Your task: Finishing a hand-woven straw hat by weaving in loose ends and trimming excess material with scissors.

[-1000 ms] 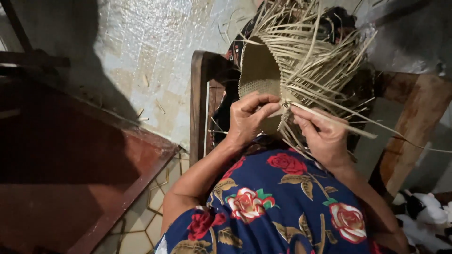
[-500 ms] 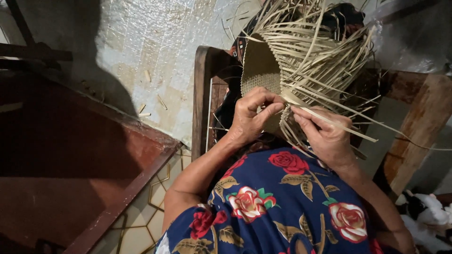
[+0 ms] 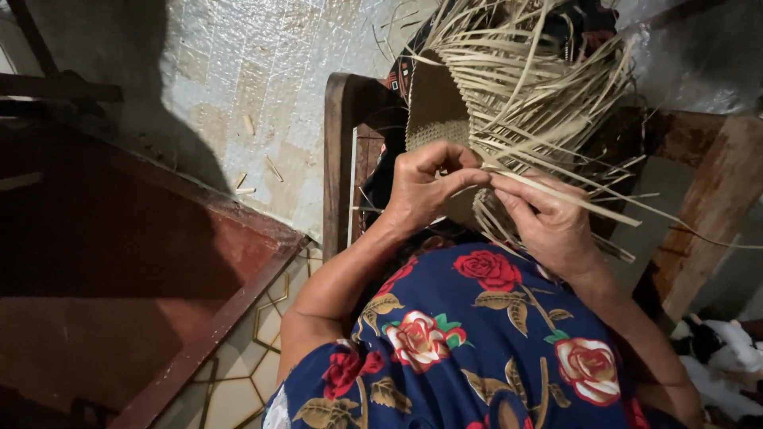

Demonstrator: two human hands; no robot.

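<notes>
A half-woven straw piece (image 3: 435, 103) of pale tan strips rests in front of me, its woven part on the left and many loose strips (image 3: 548, 95) fanning out to the right and up. My left hand (image 3: 425, 187) pinches the woven edge with thumb and fingers. My right hand (image 3: 548, 222) is shut on a long loose strip (image 3: 588, 205) that sticks out to the right. The two hands almost touch at the weave's edge. My lap below is covered by dark blue cloth with red roses (image 3: 477, 334).
A dark wooden chair frame (image 3: 338, 151) stands behind the weave. A pale rough wall (image 3: 238, 87) fills the upper left, a red-brown wooden board (image 3: 119, 262) the left. Patterned floor tiles (image 3: 246, 357) show below. White cloth (image 3: 731, 349) lies at the right edge.
The hands and the weave sit in nearly the same place. My left fingers have shifted a little along the woven edge, and my right hand has drawn the strip slightly further.
</notes>
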